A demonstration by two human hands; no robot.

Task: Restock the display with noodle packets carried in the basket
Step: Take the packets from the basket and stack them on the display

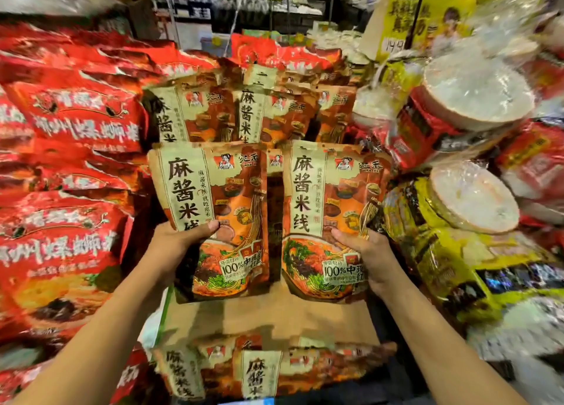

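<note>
Two matching noodle packets, both upright, printed side to camera. Each has a beige strip with big dark characters down the left, an orange-brown ground, a small red logo at top and a noodle bowl picture at the bottom.

The left packet (213, 197) and right packet (332, 203) are side by side, edges nearly touching. Their low ends are at a brown cardboard ledge (274, 316); contact can't be told. Just behind and above them stands a back row (219, 114) of the same packets. More of these, the lower packets (259, 371), lie at the bottom edge below the ledge; what holds them can't be told.

The left hand (180, 246) grips the left packet at its lower left edge, thumb across the front, fingers hidden behind. The right hand (366, 255) grips the right packet at its lower right edge, same way. Both forearms are bare, reaching up from the lower corners.

Red packets (76, 123) are stacked at left. Yellow packs (451, 270) and clear-wrapped round noodle cakes (476, 90) are at right, blurred.
</note>
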